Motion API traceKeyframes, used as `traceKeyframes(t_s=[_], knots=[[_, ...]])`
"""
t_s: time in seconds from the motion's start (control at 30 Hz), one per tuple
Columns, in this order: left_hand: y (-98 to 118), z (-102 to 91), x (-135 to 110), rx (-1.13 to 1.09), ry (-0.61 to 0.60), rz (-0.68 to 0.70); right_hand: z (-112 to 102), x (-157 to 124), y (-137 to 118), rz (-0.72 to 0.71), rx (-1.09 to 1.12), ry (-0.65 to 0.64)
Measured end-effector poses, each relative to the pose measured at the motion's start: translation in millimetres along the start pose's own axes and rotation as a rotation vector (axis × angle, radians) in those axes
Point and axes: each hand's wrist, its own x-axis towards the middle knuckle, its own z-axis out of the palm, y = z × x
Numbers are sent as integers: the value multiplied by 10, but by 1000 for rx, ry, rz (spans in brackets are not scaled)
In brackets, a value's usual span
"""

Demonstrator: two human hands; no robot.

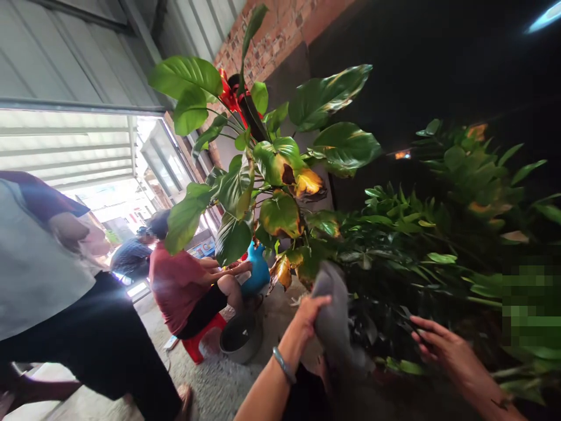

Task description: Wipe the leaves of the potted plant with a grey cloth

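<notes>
My left hand [308,311], with a bracelet on its wrist, is closed on a bunched grey cloth [332,307] that hangs down and blurs at its lower end. Just above the cloth are the yellowed, brown-edged lower leaves [284,272] of a tall potted plant [280,213]. In my right hand [445,346] is a pair of small dark scissors [407,320], its blades pointing up and left in front of dark foliage. Whether the blades touch a leaf cannot be made out.
A seated person in a red shirt [177,280] is on a red stool [201,339] beside a dark bucket [241,339] and a blue bag-like thing [258,272]. Another person [48,269] stands at left. Dense green plants [394,228] fill the right.
</notes>
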Motion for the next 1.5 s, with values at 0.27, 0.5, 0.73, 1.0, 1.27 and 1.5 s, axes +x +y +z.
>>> traceKeyframes(t_s=[0.27,0.5,0.73,1.0,1.27,1.5], knots=[[196,-126,-151,4,-180,93,-55,33,-4,-26,-15,2],[29,53,105,-72,46,78,-28,0,6,-45,-14,-9],[-1058,70,-523,68,-202,-343,-138,42,10,-112,-63,-29],[-1358,163,-853,42,-225,-359,-212,32,30,-147,-89,-37],[-1266,194,-940,44,-192,-363,-253,65,2,-179,-129,-2],[-949,71,-861,-78,-118,-249,-255,159,84,-235,-191,-22]])
